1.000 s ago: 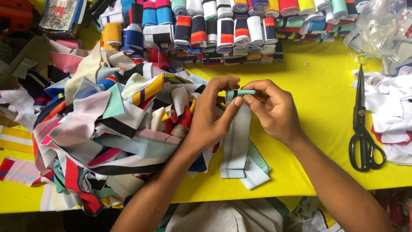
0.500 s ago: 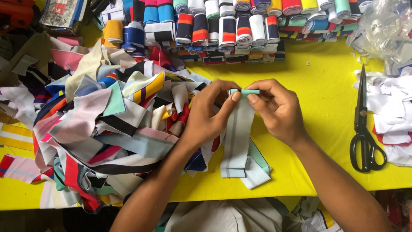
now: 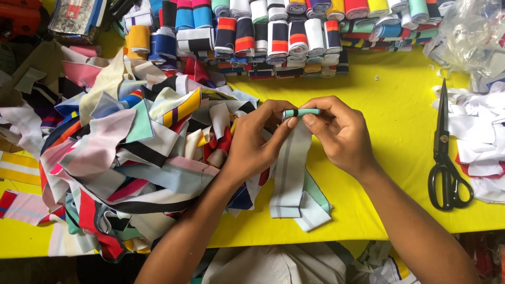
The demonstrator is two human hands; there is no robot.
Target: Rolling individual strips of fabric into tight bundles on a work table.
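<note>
I note left hand [image 3: 255, 144] and right hand [image 3: 339, 131] pinched shut on fabric strip [image 3: 292, 168] at table [image 3: 389, 115] centre; risk: loose tail slips, roll unwinds; scissors [image 3: 444, 158] lie right.

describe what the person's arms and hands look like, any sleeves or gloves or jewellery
Both arms are bare from the bottom edge of the picture up to the hands: no sleeves show. The left hand and the right hand wear no gloves, and no ring, watch or bracelet is visible on the fingers or wrists. The fingernails look short and unpainted. A light grey garment shows at the person's lap between the forearms.
</note>
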